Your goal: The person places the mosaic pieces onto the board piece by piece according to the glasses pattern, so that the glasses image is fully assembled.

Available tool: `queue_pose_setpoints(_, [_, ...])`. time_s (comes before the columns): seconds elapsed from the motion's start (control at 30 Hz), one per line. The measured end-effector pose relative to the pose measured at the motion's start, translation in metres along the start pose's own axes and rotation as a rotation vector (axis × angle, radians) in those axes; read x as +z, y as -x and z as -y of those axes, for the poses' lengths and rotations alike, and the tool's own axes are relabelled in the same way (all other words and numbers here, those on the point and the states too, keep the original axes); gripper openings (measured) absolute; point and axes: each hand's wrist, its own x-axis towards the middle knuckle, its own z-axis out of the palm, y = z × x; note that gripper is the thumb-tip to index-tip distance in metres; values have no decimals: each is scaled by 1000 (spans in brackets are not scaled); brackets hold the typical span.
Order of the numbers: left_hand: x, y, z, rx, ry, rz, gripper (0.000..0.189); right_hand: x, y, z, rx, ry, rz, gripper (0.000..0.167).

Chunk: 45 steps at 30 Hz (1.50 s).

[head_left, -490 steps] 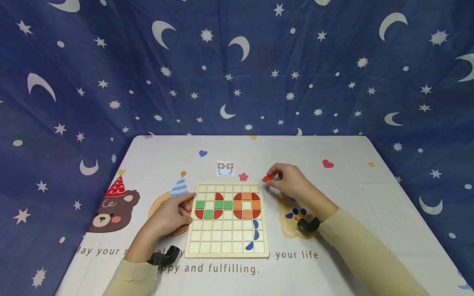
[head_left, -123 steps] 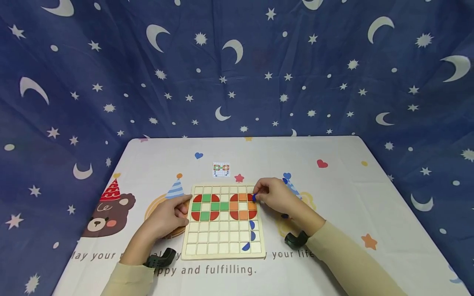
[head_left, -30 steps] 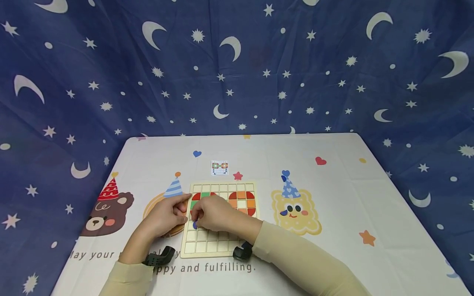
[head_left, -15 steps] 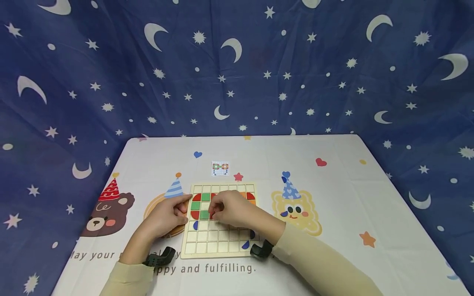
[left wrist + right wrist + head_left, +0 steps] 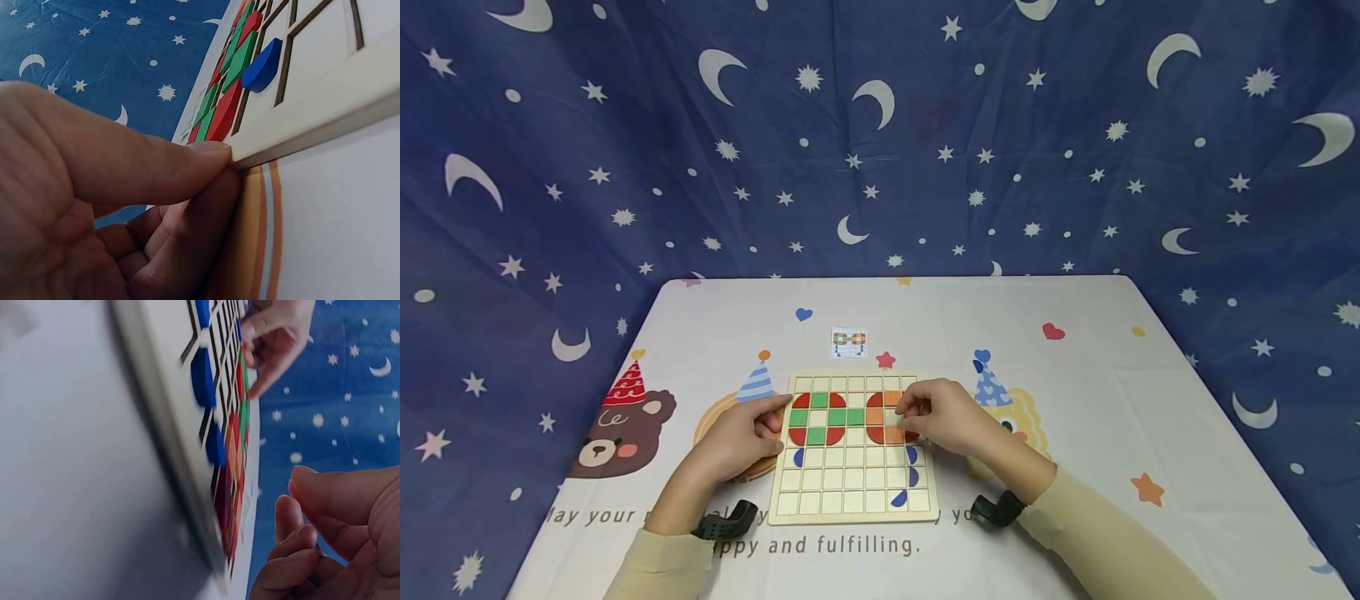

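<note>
A square grid board [image 5: 831, 519] lies in front of me, bearing a ring of red and green [image 5: 854, 417] tiles and a ring of red and orange [image 5: 874, 417] tiles. One blue half-round tile [image 5: 798, 457] sits at its left side, and 3 blue ones run down the right. My left hand [image 5: 741, 442] touches the board's left edge with thumb and index finger, seen close in the left wrist view. Over the board's right side hovers my right hand [image 5: 947, 412], its fingers loosely bent. In the right wrist view a gap shows between thumb and fingertip, with no tile there.
A small pattern card [image 5: 849, 342] lies beyond the board. Another blue tile [image 5: 978, 366] lies on the printed party hat at the right. The white cloth [image 5: 1097, 392] has printed animals, shapes and words; a blue star-patterned curtain [image 5: 925, 108] hangs behind the table.
My right hand has let go of the blue tile at the board's left side and moved right. Earlier it held a red tile, then a blue one. My left hand stays at the edge.
</note>
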Motion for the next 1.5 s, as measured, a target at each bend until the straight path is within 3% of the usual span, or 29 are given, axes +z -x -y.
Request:
queue_pose_setpoints(0.3, [1, -2, 1, 11, -7, 0, 72, -30, 31, -40, 75, -17, -62, 12])
queue_pose_setpoints(0.67, [-1, 0, 1, 0, -3, -2, 73, -52, 48, -75, 38, 59, -107, 19])
queue_pose_setpoints(0.87, [0, 0, 1, -11, 3, -1, 73, -47, 50, -83, 44, 135, -95, 24])
queue_pose_setpoints(1.2, [0, -1, -1, 5, -10, 0, 72, -42, 52, -80, 61, 99, -56, 22])
queue_pose_setpoints(1.5, [0, -1, -1, 0, -12, 1, 72, -41, 50, -79, 42, 163, -38, 24])
